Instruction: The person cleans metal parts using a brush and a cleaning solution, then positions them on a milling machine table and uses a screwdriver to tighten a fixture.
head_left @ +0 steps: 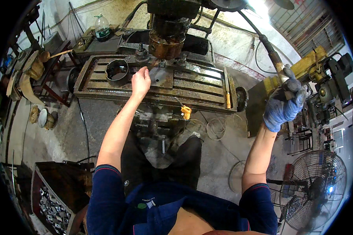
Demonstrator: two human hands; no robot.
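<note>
My bare left hand [141, 83] is closed, its fingertips pinching a thin brown stick-like tool [155, 63] just below the machine's spindle head [166, 45]. The tool's far end meets the dark area under the spindle, so its kind is hidden. A flat metal plate [162, 78] with a small dark hole lies beside that hand on the slotted machine table [106, 89]. To the left stands a round metal can [117, 81] with dark contents. My right hand [285, 102], in a blue-grey glove, is wrapped round the end of a long lever [276, 58] at the upper right.
A yellow-handled tool [228, 100] lies at the table's right end. A yellow fitting [186, 112] hangs at its front edge. A standing fan [315, 190] is at lower right, a bin of metal parts [53, 211] at lower left. Loose cable [216, 129] coils on the floor.
</note>
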